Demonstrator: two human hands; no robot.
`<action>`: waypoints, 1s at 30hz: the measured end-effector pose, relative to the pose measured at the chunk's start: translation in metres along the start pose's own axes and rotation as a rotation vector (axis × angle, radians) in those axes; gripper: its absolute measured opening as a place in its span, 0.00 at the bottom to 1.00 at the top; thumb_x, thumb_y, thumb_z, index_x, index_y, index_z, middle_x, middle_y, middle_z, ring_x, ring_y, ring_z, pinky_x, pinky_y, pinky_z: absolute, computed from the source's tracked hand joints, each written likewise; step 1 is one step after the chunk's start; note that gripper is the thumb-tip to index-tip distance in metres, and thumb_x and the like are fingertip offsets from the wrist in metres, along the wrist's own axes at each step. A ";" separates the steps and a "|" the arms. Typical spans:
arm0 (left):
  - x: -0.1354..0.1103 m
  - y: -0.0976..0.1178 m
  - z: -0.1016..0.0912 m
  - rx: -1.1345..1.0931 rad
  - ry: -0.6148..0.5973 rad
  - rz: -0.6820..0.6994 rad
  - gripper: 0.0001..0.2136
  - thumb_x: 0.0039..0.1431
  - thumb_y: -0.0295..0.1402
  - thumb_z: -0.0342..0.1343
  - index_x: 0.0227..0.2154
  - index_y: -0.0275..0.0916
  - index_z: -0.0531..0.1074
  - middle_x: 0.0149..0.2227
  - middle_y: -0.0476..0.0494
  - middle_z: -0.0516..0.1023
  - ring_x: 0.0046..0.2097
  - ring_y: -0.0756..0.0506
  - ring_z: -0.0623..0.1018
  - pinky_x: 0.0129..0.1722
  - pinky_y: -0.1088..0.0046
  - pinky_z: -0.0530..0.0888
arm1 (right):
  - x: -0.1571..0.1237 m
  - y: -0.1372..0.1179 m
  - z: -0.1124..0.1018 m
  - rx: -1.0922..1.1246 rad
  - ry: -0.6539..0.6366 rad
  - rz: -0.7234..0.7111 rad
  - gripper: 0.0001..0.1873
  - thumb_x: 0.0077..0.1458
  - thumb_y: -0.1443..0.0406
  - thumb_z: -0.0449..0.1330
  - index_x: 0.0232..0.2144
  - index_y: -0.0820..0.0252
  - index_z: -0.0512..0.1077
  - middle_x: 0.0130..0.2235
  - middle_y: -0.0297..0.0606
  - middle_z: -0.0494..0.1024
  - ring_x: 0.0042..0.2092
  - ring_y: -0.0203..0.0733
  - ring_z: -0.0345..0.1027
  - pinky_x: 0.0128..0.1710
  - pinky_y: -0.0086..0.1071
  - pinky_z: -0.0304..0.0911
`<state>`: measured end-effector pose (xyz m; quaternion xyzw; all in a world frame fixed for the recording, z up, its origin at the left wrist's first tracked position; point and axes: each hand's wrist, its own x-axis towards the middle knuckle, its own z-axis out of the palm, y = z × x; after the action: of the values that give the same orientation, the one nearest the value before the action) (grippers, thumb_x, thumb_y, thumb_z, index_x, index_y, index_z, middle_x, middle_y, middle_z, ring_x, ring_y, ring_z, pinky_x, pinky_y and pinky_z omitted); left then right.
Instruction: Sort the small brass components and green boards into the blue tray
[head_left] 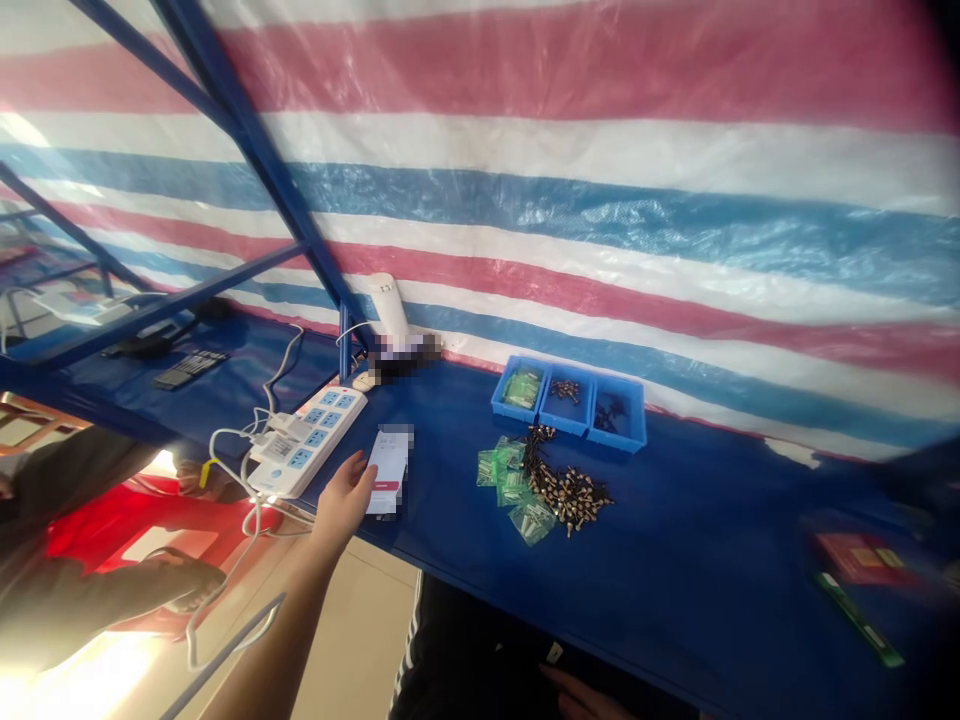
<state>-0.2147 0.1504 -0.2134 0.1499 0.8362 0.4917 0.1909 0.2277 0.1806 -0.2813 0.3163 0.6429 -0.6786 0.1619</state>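
Note:
My left hand (343, 497) reaches over the blue table's (675, 560) near edge and touches a small white box with a red stripe (387, 470), fingers on its left side. It lies beside a white power strip with blue sockets (307, 440). My right hand (581, 698) shows only partly at the bottom edge, low by my dark trousers, holding nothing I can see. To the right of the box lie small green packets (510, 487) and a heap of small dark and brass parts (568, 489).
Three joined blue bins (570, 405) with small parts stand by the striped tarp wall. A white handheld device (388, 310) leans at the back. White cables (247, 470) hang off the table's left. Another person's arms (90, 590) are at lower left. Red and green items (862, 580) lie at far right.

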 end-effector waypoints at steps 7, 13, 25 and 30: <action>-0.007 -0.004 -0.008 0.123 -0.125 0.080 0.40 0.44 0.41 0.67 0.61 0.41 0.59 0.56 0.35 0.71 0.54 0.35 0.74 0.54 0.62 0.69 | -0.005 -0.001 0.000 0.065 0.143 0.010 0.31 0.57 0.44 0.49 0.62 0.30 0.50 0.66 0.16 0.50 0.68 0.41 0.40 0.67 0.36 0.38; -0.012 -0.010 -0.001 0.513 -0.138 0.289 0.52 0.40 0.48 0.67 0.66 0.36 0.48 0.59 0.29 0.66 0.60 0.29 0.66 0.59 0.54 0.62 | -0.011 -0.003 -0.011 0.078 0.180 0.027 0.30 0.57 0.44 0.50 0.61 0.35 0.57 0.66 0.21 0.54 0.68 0.42 0.43 0.66 0.35 0.39; -0.034 0.018 0.052 0.648 0.048 0.606 0.36 0.56 0.42 0.55 0.65 0.37 0.52 0.63 0.31 0.60 0.64 0.28 0.57 0.62 0.49 0.51 | -0.065 -0.082 -0.067 -0.074 0.463 -0.389 0.20 0.64 0.55 0.49 0.47 0.55 0.75 0.41 0.40 0.80 0.39 0.43 0.75 0.46 0.38 0.69; -0.098 0.037 0.118 0.491 -0.417 0.977 0.26 0.60 0.41 0.53 0.61 0.43 0.61 0.63 0.38 0.61 0.66 0.33 0.56 0.64 0.54 0.50 | -0.012 -0.070 -0.104 -0.584 1.106 -0.344 0.23 0.58 0.57 0.58 0.54 0.55 0.69 0.50 0.46 0.72 0.50 0.52 0.66 0.52 0.46 0.63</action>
<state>-0.0706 0.2148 -0.2166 0.6514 0.7046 0.2746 0.0622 0.2156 0.2887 -0.2169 0.4547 0.8308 -0.2289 -0.2249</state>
